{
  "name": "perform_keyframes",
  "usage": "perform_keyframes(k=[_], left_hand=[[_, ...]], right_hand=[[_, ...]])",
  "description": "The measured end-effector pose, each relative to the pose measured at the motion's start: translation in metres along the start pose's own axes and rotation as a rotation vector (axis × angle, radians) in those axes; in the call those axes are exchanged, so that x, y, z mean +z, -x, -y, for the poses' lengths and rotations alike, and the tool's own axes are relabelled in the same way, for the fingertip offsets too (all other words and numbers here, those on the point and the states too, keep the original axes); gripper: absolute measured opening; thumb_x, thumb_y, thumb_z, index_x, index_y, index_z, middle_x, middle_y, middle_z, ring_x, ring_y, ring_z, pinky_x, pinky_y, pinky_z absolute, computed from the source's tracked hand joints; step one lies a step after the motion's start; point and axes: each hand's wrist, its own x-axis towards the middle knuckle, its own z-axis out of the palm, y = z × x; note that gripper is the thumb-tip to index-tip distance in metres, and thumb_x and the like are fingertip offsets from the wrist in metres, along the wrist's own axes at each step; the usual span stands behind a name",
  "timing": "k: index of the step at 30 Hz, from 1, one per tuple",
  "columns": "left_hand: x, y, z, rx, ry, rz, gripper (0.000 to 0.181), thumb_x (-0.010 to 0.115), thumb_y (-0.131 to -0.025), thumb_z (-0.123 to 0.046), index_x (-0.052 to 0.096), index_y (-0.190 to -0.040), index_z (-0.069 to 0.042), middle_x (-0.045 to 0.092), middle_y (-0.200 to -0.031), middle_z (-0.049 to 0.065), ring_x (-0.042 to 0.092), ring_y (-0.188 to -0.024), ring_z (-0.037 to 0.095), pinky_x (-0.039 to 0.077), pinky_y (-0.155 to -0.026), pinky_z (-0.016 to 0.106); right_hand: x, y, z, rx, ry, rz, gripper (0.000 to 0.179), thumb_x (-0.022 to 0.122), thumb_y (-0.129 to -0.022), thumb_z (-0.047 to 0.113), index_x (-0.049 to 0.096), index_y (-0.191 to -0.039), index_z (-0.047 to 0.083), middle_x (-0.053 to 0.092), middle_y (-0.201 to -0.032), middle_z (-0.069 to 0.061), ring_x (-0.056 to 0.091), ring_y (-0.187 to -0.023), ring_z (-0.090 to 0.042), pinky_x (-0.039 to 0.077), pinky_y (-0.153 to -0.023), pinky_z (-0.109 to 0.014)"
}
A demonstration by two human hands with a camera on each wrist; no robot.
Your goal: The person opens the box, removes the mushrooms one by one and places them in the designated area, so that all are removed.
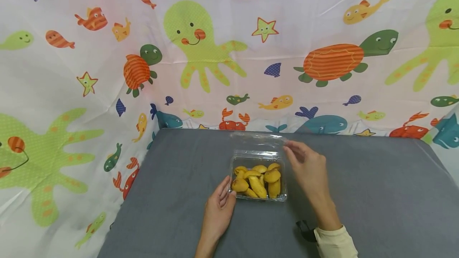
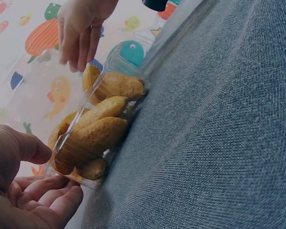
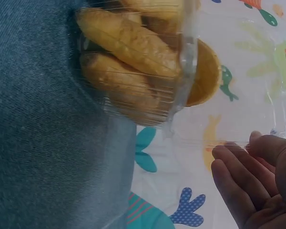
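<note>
- Head view: a clear plastic clamshell box (image 1: 285, 184) sits on a table covered in grey cloth (image 1: 376, 198), near the middle of the picture, with its lid (image 1: 258, 141) swung up and back along the far edge.
- Yellow mushrooms (image 1: 257, 186) fill the box, their rounded caps and thick stems jumbled together; several lean on one another, and all lie inside the walls.
- The left hand (image 1: 219, 206) grips the near-left corner of the box, thumb toward the near side and fingers along the left wall. From the left wrist, the thumb shows at the rim and the fingers lie lower, about the base.
- The right hand (image 1: 310, 168) pinches the right edge of the raised lid between thumb and fingers. From the right wrist, the thumb and fingertips meet at that transparent edge, well apart from the mushrooms.
- One mushroom cap rises past the box's rim in the right wrist view; stems press close to the ribbed clear wall.
- A cream sleeve (image 1: 337, 244) covers the right forearm, with a black strap (image 1: 305, 230) beside it.
- Behind and to the left of the table hangs white fabric (image 1: 247, 15) printed with sea creatures: a green octopus (image 1: 190, 23), an orange-shelled turtle (image 1: 333, 62), a teal whale (image 1: 324, 124), crabs, fish and starfish.
</note>
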Motion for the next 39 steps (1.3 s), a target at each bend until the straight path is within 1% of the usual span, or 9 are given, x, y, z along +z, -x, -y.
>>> perform_keyframes(k=[5,9,15,19,22,29,35,39], left_hand=[[-0.001,0.001,0.001,-0.012,0.000,0.008,0.056,0.065,-0.108,-0.017,0.046,-0.159,-0.004,0.050,-0.159,0.015,0.049,-0.145,0.031,0.051,-0.108,0.035],[-0.001,0.002,0.001,-0.038,-0.006,0.005,0.056,0.065,-0.108,-0.019,0.046,-0.159,-0.006,0.050,-0.159,0.012,0.049,-0.145,0.029,0.051,-0.108,0.034],[0.000,0.002,0.001,-0.013,0.005,0.011,0.056,0.065,-0.108,-0.019,0.047,-0.159,-0.006,0.051,-0.159,0.014,0.049,-0.145,0.030,0.052,-0.107,0.035],[0.000,0.001,0.000,0.002,0.017,0.006,0.055,0.066,-0.107,-0.018,0.048,-0.158,-0.005,0.051,-0.158,0.015,0.049,-0.145,0.031,0.052,-0.107,0.036],[0.001,0.001,0.000,0.011,0.022,0.003,0.055,0.066,-0.107,-0.017,0.048,-0.158,-0.005,0.051,-0.157,0.016,0.049,-0.145,0.031,0.051,-0.108,0.036],[0.000,0.002,0.000,0.016,0.031,0.004,0.055,0.067,-0.107,-0.016,0.048,-0.157,-0.005,0.052,-0.157,0.016,0.049,-0.145,0.030,0.051,-0.108,0.037],[0.000,0.001,0.001,0.006,0.024,0.009,0.056,0.067,-0.107,-0.020,0.048,-0.158,-0.006,0.051,-0.158,0.014,0.049,-0.146,0.030,0.051,-0.109,0.037],[-0.001,0.000,0.002,0.007,0.032,0.008,0.056,0.066,-0.107,-0.018,0.047,-0.158,-0.004,0.051,-0.158,0.015,0.048,-0.146,0.031,0.050,-0.109,0.036]], right_hand=[[0.006,-0.001,-0.005,0.037,-0.014,0.017,0.024,0.075,-0.102,0.020,0.077,-0.121,0.005,0.079,-0.116,-0.013,0.077,-0.105,-0.033,0.062,-0.086,-0.047],[0.009,-0.001,-0.010,0.051,-0.011,0.022,0.024,0.075,-0.102,0.020,0.078,-0.120,0.005,0.079,-0.115,-0.012,0.078,-0.104,-0.031,0.063,-0.085,-0.047],[0.012,-0.003,-0.019,0.038,-0.009,0.010,0.020,0.075,-0.101,0.018,0.080,-0.116,0.005,0.081,-0.109,-0.011,0.079,-0.097,-0.028,0.064,-0.079,-0.047],[0.015,-0.004,-0.023,0.051,-0.005,0.022,0.019,0.075,-0.102,0.017,0.080,-0.115,0.005,0.081,-0.108,-0.011,0.079,-0.096,-0.028,0.064,-0.078,-0.048],[0.018,-0.005,-0.026,0.079,-0.001,0.030,0.019,0.074,-0.102,0.018,0.080,-0.115,0.005,0.081,-0.108,-0.011,0.080,-0.095,-0.029,0.064,-0.078,-0.049],[0.023,-0.007,-0.030,0.145,-0.011,0.056,0.023,0.074,-0.103,0.022,0.080,-0.119,0.007,0.081,-0.107,-0.009,0.080,-0.093,-0.029,0.064,-0.078,-0.049],[0.025,-0.009,-0.035,0.147,-0.013,0.060,0.026,0.075,-0.102,0.022,0.079,-0.122,0.006,0.081,-0.107,-0.010,0.080,-0.092,-0.028,0.064,-0.078,-0.049],[0.026,-0.010,-0.036,0.143,-0.015,0.075,0.028,0.075,-0.102,0.022,0.078,-0.124,0.004,0.080,-0.108,-0.011,0.080,-0.093,-0.029,0.064,-0.079,-0.049]])
